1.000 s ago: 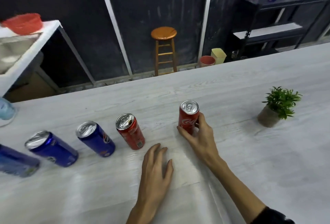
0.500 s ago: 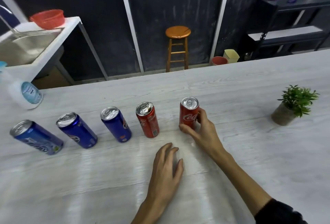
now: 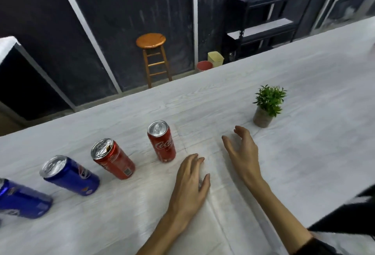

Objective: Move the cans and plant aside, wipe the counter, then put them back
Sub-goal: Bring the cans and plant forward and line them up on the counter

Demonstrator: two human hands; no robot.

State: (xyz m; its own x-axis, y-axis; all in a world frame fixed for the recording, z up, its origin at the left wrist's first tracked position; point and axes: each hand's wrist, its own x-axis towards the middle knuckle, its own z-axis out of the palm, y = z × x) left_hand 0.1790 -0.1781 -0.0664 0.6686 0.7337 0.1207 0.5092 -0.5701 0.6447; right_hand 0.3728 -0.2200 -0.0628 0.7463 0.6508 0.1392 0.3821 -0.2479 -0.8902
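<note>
Four cans stood in a row on the pale counter [image 3: 304, 72]: two blue cans [image 3: 71, 175] [image 3: 20, 200] at the left, then two red cans [image 3: 113, 159] [image 3: 161, 141]. A person's left hand [image 3: 189, 181] lay flat, palm down and empty, just beside the nearest red can. The right hand [image 3: 242, 151] hovered with fingers spread and loosely curled, gripping nothing, between that can and the small potted plant [image 3: 266, 106], which sat apart to the right.
</note>
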